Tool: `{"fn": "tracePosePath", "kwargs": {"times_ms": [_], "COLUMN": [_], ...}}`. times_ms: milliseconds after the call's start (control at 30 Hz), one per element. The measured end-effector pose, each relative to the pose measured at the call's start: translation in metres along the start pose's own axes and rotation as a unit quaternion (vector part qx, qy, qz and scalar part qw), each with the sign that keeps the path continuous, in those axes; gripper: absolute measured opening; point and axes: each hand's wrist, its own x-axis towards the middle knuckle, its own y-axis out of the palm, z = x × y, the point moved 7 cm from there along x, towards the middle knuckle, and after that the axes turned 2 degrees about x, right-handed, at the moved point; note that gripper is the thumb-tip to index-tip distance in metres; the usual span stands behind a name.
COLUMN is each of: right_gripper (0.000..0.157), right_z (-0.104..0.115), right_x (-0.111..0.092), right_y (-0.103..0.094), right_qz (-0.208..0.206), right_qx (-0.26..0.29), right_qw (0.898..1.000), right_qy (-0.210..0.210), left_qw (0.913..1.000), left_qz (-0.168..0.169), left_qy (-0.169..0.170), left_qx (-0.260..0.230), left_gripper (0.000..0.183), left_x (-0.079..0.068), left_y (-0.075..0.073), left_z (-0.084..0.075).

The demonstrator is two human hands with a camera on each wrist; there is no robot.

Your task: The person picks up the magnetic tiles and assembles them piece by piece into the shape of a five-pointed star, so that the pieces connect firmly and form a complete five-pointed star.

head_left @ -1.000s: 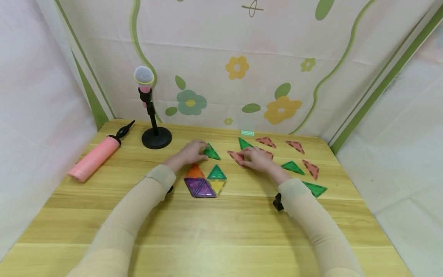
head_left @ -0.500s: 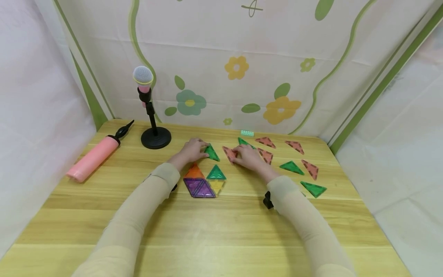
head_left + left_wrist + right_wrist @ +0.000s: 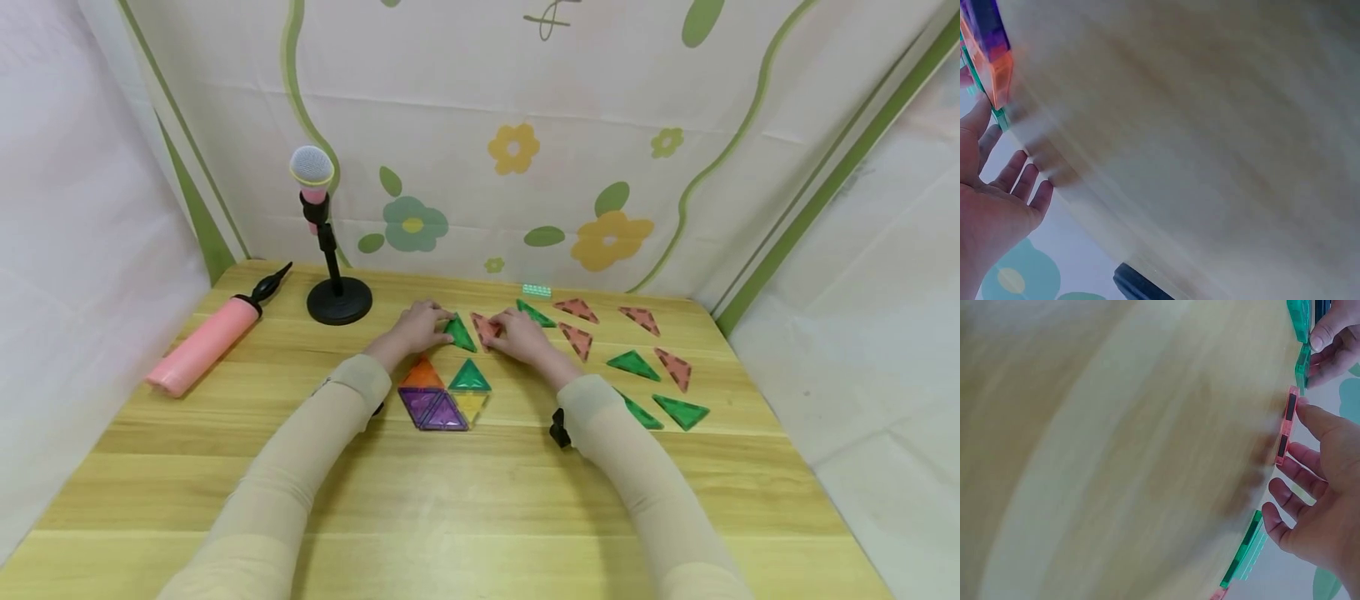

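Observation:
Near the table's back middle, my left hand [image 3: 417, 327] pinches a green triangular magnetic tile [image 3: 460, 335] between thumb and index finger, its other fingers loosely spread. Just to the right, my right hand [image 3: 523, 337] holds a pink triangular magnetic tile [image 3: 483, 330] by its edge, with thumb and fingers; that tile [image 3: 1287, 425] shows dark magnets along its side in the right wrist view. A narrow gap separates the two tiles. In front lies a partial ring of tiles: orange [image 3: 422, 374], two purple [image 3: 442, 412], yellow [image 3: 471, 404] and teal green [image 3: 469, 377].
Loose pink tiles [image 3: 576, 339] and green tiles [image 3: 633, 364] lie scattered to the right. A small teal brick [image 3: 536, 290] sits by the back edge. At the left stand a microphone on a black stand [image 3: 339, 302] and a pink hand pump [image 3: 206, 346] lying down.
My right hand has slid the pink tile leftward, towards the green tile, and turned it more upright. The left hand has stayed nearly still on its green tile.

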Motion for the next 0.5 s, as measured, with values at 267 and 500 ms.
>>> {"fn": "tracePosePath", "kwargs": {"times_ms": [267, 500], "right_gripper": [0.049, 0.047], "right_z": [0.012, 0.016], "right_x": [0.004, 0.005], "right_y": [0.002, 0.002], "right_qz": [0.004, -0.001], "right_qx": [0.005, 0.005], "right_qw": [1.000, 0.999], "right_qy": [-0.019, -0.041], "left_qw": [1.0000, 1.0000], "left_qz": [0.002, -0.002], "left_qy": [-0.003, 0.000], "left_qx": [0.000, -0.002], "left_gripper": [0.051, 0.050], "left_x": [-0.001, -0.001], "left_y": [0.002, 0.000], "left_z": [0.000, 0.000]}}
